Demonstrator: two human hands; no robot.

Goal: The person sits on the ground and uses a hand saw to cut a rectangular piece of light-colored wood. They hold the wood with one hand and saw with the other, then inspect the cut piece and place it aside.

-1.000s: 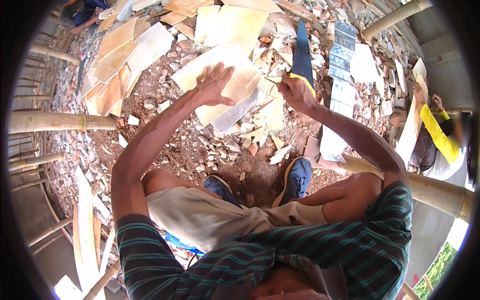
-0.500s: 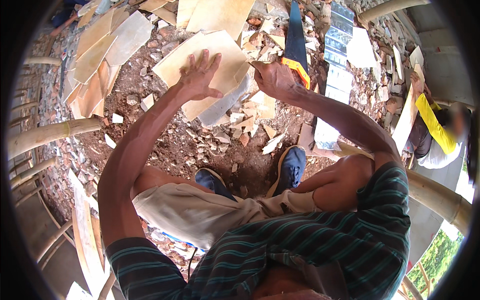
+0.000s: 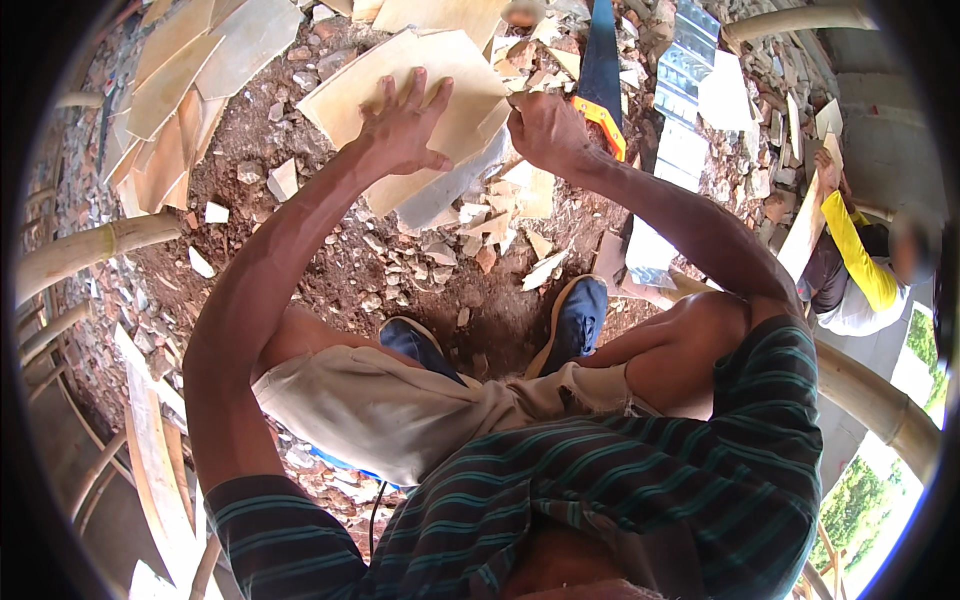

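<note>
My left hand point(image 3: 405, 132) lies flat with fingers spread on a broken beige tile point(image 3: 468, 85), its thumb toward the near side. At the tile's right edge, my right hand point(image 3: 550, 130) is closed, knuckles up. What it grips is hidden in the fist. A greyish piece of tile point(image 3: 452, 188) shows from under the beige one. Just right of my right hand lies a handsaw with a dark blade point(image 3: 600, 62) and an orange-yellow handle point(image 3: 602, 126).
Stacked tile pieces point(image 3: 248, 48) lie at the far left, near a bamboo pole point(image 3: 100, 258). Tile chips point(image 3: 485, 222) and rubble cover the dirt before my shoes point(image 3: 578, 318). A shiny strip point(image 3: 685, 62) runs beyond the saw. A person in a yellow sleeve point(image 3: 850, 245) holds a board at right.
The tile and both hands sit slightly higher in the picture, as the view has shifted. A thin dark tip seen earlier at my right fist no longer shows clearly. My left hand stays spread.
</note>
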